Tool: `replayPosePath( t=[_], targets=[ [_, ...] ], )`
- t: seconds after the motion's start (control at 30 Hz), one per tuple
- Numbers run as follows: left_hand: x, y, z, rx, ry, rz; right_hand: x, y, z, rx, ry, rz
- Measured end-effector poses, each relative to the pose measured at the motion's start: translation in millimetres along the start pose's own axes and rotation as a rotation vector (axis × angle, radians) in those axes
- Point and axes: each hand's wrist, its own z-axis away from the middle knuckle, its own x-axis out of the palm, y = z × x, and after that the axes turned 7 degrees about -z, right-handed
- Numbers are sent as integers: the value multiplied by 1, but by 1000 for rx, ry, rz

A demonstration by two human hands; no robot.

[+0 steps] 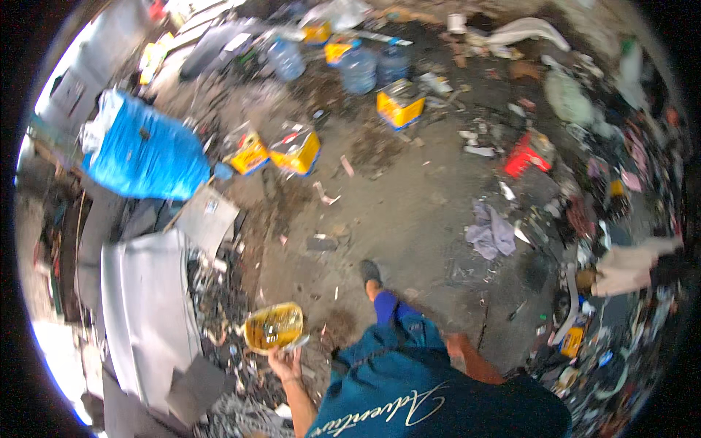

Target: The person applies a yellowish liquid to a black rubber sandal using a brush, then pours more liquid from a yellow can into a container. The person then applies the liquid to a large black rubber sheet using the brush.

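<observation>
In the lower left of the frame, the left hand [286, 363] holds a yellow, open-topped, roughly rectangular container [255, 330] by its near edge, the fingers curled up against the lower rim and, as far as the blur shows, closed on it; something shiny and brownish lies inside, too indistinct to identify. The right hand [458, 347] hangs by the clothing at bottom centre, apart from the container, with no object visible in it; how far its fingers are open cannot be told. Since the hold seems to be on one side only, the container could tip toward its unsupported far edge and spill if the contents slid or the wrist turned. Just left of it, a dark strip of mixed loose scraps [219, 299] runs alongside a large, curved, silver-grey sheet panel [150, 306], so anything spilled there would probably be hard to pick out again. A dark shoe [370, 271] shows near the centre, on grey, dirty ground [409, 197]; a crumpled, greyish-purple cloth [491, 231] to its right could catch or slip under a foot if stepped on. Higher up, the yellow-and-white square box [297, 150] left of centre and the bright red plastic piece [527, 155] at upper right could trip someone whose eyes were on the container.
</observation>
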Motion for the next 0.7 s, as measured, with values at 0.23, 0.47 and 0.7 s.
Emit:
replayPosePath(
  t=[0.23,0.47,0.7],
  targets=[
    [122,48,-40,58,124,59,-505,-44,-217,231,635,-884],
    [232,96,-145,58,52,62,-746,-161,-316,-123,638,-1152],
    [338,124,-298,141,23,-39,-780,-236,-503,-17,353,-990]
  ],
)
